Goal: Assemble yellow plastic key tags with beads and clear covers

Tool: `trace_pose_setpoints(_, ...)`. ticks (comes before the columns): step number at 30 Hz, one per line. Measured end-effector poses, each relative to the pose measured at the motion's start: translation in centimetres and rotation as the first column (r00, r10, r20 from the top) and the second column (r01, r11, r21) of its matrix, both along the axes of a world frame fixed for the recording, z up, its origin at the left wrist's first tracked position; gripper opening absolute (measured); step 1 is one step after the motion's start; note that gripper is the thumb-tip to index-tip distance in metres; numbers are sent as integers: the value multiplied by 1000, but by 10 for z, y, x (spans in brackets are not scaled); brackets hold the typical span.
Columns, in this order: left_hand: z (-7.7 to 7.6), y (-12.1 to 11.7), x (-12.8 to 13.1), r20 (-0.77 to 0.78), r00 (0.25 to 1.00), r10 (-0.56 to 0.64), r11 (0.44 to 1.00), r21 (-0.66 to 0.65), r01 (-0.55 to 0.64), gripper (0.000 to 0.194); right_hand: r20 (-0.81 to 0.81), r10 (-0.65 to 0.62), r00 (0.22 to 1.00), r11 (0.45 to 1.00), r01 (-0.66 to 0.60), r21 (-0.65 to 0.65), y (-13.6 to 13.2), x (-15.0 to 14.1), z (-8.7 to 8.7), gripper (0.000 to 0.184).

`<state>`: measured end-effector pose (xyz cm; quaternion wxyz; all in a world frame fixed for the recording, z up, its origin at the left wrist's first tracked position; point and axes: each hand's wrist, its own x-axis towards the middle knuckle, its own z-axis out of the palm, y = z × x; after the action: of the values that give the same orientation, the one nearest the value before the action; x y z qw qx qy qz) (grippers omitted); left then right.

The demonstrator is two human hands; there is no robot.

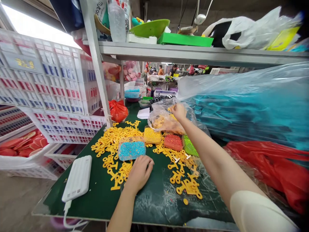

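Reaching across a green-topped workbench (152, 209), a person's right hand (179, 111) bunches at a crinkled clear plastic bag (161, 119), whether gripping it impossible to tell, while the left hand (139, 172) rests palm-down and empty, fingers loosely curled, just beside a translucent tray of blue beads (132, 149). Flat yellow plastic ring-ended pieces (116, 138) lie scattered around it; a ribbed white power bank (77, 178) sits near the bench edge.
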<state>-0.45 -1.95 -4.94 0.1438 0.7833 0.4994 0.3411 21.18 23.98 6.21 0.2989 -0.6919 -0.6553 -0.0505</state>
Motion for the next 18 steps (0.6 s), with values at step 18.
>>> trace_pose_setpoints(18,-14,11,1,-243,957,-157,988,-51,149,21,334,551,765,818,-574,-35,-164,25,-39,25)
